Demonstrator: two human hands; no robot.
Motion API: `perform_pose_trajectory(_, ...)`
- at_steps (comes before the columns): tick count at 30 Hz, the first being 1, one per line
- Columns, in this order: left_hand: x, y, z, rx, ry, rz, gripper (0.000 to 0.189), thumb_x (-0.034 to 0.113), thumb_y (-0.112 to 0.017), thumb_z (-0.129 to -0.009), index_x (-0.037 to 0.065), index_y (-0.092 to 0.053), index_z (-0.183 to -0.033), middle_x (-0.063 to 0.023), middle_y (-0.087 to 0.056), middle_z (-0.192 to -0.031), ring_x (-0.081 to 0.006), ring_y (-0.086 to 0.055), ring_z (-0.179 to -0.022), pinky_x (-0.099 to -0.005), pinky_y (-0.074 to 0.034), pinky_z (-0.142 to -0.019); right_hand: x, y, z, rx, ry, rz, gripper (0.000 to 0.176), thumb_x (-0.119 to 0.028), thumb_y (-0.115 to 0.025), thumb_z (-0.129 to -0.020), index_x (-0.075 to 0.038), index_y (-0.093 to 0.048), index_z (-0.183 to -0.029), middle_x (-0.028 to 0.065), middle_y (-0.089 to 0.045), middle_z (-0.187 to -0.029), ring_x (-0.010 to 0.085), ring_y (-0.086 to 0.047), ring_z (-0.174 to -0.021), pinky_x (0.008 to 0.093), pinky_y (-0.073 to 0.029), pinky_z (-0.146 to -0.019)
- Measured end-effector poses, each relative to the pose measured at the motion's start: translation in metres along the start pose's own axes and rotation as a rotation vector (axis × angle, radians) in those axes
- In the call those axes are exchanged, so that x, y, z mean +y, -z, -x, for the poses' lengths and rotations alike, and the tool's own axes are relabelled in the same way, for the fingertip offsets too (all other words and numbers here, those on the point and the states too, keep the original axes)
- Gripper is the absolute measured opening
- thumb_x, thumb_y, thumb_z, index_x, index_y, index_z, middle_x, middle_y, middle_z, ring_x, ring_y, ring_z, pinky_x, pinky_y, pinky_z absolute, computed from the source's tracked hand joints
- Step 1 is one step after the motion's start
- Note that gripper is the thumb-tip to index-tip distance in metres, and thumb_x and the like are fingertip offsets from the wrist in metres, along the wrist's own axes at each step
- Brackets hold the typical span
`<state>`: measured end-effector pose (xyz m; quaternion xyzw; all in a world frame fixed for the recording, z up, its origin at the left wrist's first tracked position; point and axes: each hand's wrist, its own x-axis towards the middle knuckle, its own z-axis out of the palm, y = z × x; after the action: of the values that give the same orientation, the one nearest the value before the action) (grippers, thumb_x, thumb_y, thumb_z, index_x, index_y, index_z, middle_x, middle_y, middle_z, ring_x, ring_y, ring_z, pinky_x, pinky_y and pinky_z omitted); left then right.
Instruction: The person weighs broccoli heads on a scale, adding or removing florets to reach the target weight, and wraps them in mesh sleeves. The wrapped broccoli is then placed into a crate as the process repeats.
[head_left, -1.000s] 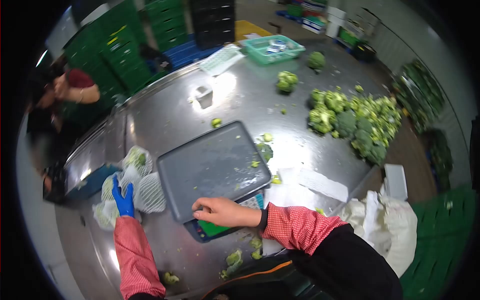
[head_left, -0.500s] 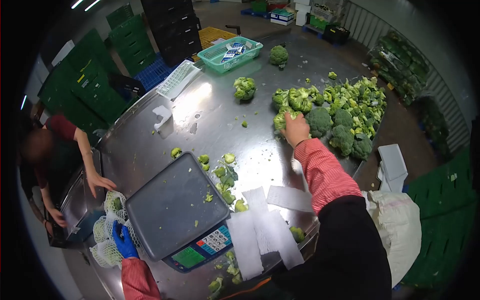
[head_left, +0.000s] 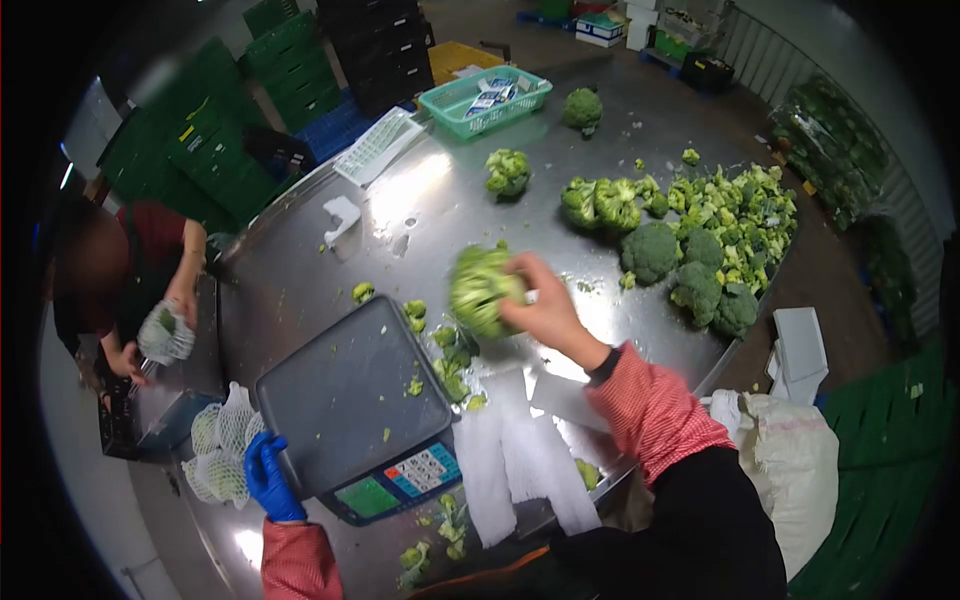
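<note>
My bare right hand (head_left: 550, 312) is closed on a head of broccoli (head_left: 480, 290), held above the metal table with its cut, stalky side showing. My left hand (head_left: 270, 478), in a blue glove, is open beside the left edge of the weighing scale (head_left: 355, 385). Just left of that glove lie several broccoli heads in white foam nets (head_left: 222, 440). Only small green crumbs lie on the scale's dark plate. White foam net sleeves (head_left: 525, 450) are spread flat in front of me, right of the scale's keypad.
A pile of broccoli florets and heads (head_left: 735, 220) covers the table's right side. Two single heads and a green basket (head_left: 470, 100) stand further back. On the left, a co-worker's hands (head_left: 180, 310) hold a netted broccoli. Broccoli scraps (head_left: 450, 365) lie beside the scale.
My right hand has lifted a broccoli head from the pile and carried it left towards the scale. The co-worker has taken a netted broccoli from the group by my left hand.
</note>
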<state>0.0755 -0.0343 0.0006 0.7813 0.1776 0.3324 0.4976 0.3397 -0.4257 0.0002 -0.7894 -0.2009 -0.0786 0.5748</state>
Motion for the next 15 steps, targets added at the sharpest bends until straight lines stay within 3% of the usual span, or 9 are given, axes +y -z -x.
perform_pose_trajectory(3, 0.065, -0.052, 0.027, -0.171, -0.098, 0.067, 0.016, 0.003, -0.047, -0.095, 0.0, -0.059, -0.105, -0.0095, -0.062, -0.097, -0.0169, -0.06, -0.084, -0.0301, -0.048, -0.081, -0.063, -0.063, 0.027, -0.185, 0.189, 0.129, 0.038, -0.012, -0.064, -0.071, -0.006, -0.052, -0.107, 0.0124, -0.055, -0.103, 0.028, -0.058, -0.091, 0.0362, -0.049, -0.076)
perform_pose_trajectory(5, 0.09, -0.076, 0.047, -0.286, -0.086, 0.147, 0.015, 0.001, -0.047, -0.093, -0.001, -0.059, -0.101, -0.0105, -0.062, -0.093, -0.0169, -0.06, -0.083, -0.0297, -0.048, -0.079, -0.092, -0.094, 0.043, -0.322, 0.179, 0.153, 0.041, -0.018, -0.066, -0.073, -0.007, -0.052, -0.109, 0.015, -0.055, -0.101, 0.0333, -0.057, -0.092, 0.0386, -0.049, -0.077)
perform_pose_trajectory(8, 0.096, -0.083, 0.069, -0.428, -0.003, 0.196, 0.014, -0.005, -0.051, -0.088, -0.003, -0.061, -0.097, -0.0106, -0.062, -0.091, -0.0178, -0.06, -0.078, -0.0292, -0.049, -0.074, -0.101, -0.118, 0.06, -0.404, 0.242, 0.21, 0.043, -0.022, -0.067, -0.075, -0.008, -0.052, -0.112, 0.0155, -0.055, -0.101, 0.033, -0.057, -0.093, 0.0402, -0.048, -0.077)
perform_pose_trajectory(11, 0.095, -0.078, 0.084, -0.437, 0.063, 0.196, 0.014, -0.004, -0.053, -0.087, -0.004, -0.063, -0.096, -0.0105, -0.063, -0.086, -0.018, -0.061, -0.076, -0.0285, -0.048, -0.072, -0.098, -0.088, 0.059, -0.193, 0.271, 0.139, 0.039, -0.02, -0.067, -0.074, -0.009, -0.055, -0.109, 0.0157, -0.054, -0.095, 0.0326, -0.056, -0.09, 0.0419, -0.048, -0.072)
perform_pose_trajectory(12, 0.094, -0.076, 0.088, -0.429, 0.123, 0.235, 0.014, -0.004, -0.054, -0.086, -0.004, -0.063, -0.096, -0.0108, -0.063, -0.085, -0.018, -0.062, -0.075, -0.0283, -0.048, -0.072, -0.084, -0.07, 0.061, -0.165, 0.156, 0.25, 0.042, -0.02, -0.068, -0.072, -0.006, -0.056, -0.11, 0.0163, -0.057, -0.094, 0.0333, -0.056, -0.092, 0.0412, -0.048, -0.075)
perform_pose_trajectory(14, 0.089, -0.073, 0.097, -0.42, 0.17, 0.245, 0.014, -0.003, -0.055, -0.086, -0.003, -0.064, -0.097, -0.0122, -0.064, -0.087, -0.0159, -0.063, -0.075, -0.0271, -0.049, -0.07, -0.023, -0.029, 0.078, -0.14, 0.205, 0.756, 0.041, -0.015, -0.067, -0.07, -0.003, -0.058, -0.109, 0.0163, -0.06, -0.094, 0.0349, -0.056, -0.094, 0.0441, -0.045, -0.079)
perform_pose_trajectory(15, 0.083, -0.074, 0.102, -0.474, 0.171, 0.24, 0.015, -0.003, -0.055, -0.087, -0.003, -0.064, -0.098, -0.012, -0.064, -0.088, -0.0152, -0.063, -0.075, -0.0268, -0.049, -0.07, -0.005, -0.006, 0.094, -0.247, 0.089, 0.934, 0.035, -0.01, -0.063, -0.069, -0.003, -0.061, -0.103, 0.0176, -0.06, -0.093, 0.0352, -0.056, -0.094, 0.0444, -0.045, -0.079)
